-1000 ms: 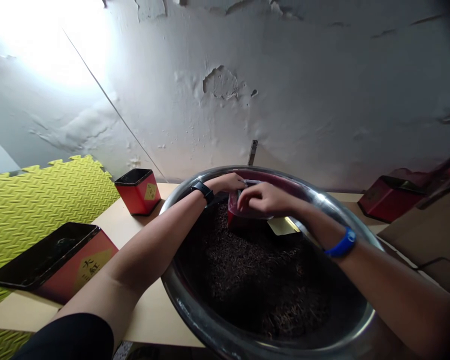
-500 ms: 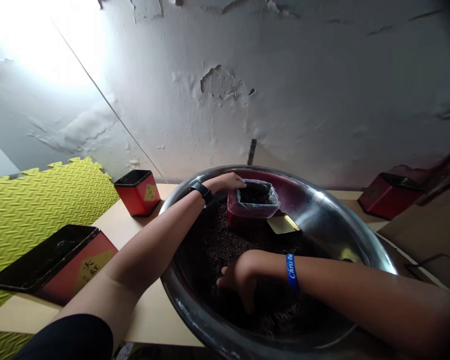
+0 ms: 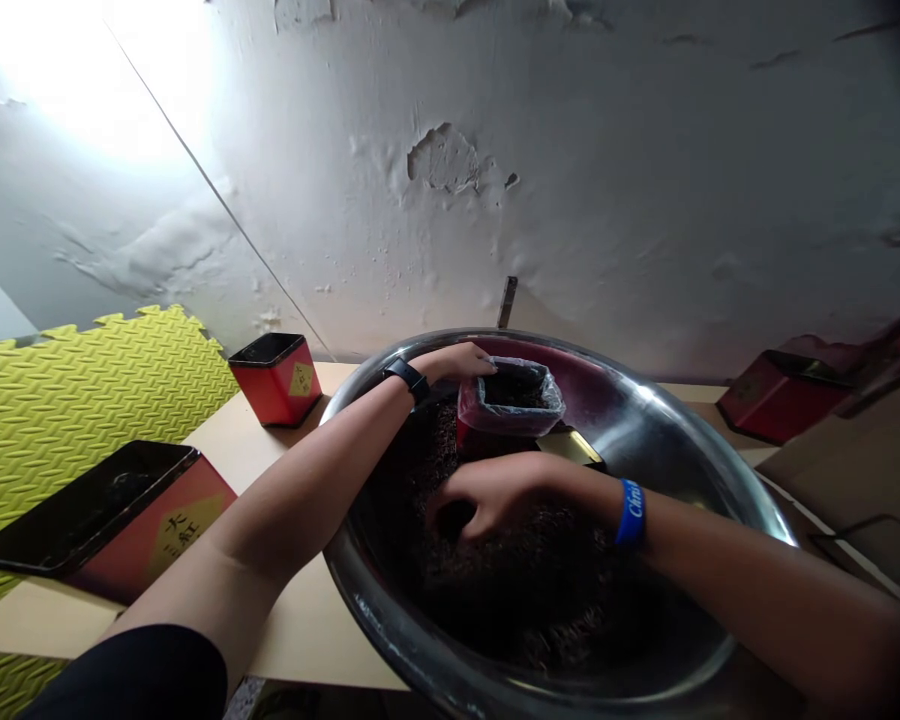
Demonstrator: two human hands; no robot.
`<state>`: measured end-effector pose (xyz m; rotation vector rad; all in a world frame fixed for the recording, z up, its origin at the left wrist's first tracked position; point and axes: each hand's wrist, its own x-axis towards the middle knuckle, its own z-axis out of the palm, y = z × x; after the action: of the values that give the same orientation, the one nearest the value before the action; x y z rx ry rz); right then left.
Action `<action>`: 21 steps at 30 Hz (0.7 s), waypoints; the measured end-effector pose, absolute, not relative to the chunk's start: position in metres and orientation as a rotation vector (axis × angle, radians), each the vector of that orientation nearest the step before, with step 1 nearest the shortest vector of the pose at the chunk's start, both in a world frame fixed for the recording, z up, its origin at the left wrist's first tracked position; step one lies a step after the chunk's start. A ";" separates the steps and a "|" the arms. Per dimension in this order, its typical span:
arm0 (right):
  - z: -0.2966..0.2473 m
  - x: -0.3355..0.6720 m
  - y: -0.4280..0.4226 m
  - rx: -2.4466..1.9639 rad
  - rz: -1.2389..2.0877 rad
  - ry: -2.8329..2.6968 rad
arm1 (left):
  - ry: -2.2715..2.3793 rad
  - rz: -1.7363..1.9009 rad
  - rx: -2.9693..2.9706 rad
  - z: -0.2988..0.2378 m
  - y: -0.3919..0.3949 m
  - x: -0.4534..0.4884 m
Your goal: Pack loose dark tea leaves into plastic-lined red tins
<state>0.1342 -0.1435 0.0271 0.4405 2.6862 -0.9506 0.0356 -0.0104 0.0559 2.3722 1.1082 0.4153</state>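
A big steel basin holds a bed of dark loose tea leaves. A red tin lined with a clear plastic bag stands in the leaves at the far side, partly filled. My left hand, with a black watch on the wrist, grips the tin's left rim. My right hand, blue band on the wrist, hovers just above the leaves with its fingers cupped round a clump of tea.
The basin rests on a pale table. One small open red tin stands at the back left, a larger red tin lies at the left edge, another red tin at the right. Yellow foam mat covers the left.
My right hand left the tin's opening, dipped into the leaves near the basin's front, and has now risen with its fingers curled. The left hand has stayed on the tin.
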 end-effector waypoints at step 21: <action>0.079 0.169 -0.133 0.886 -1.158 3.033 | 1.082 0.421 2.319 0.057 -0.014 0.036</action>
<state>0.1691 -0.1327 0.0789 0.8861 3.0334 -1.1577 0.0356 -0.0140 0.0575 2.3193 1.0817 0.4208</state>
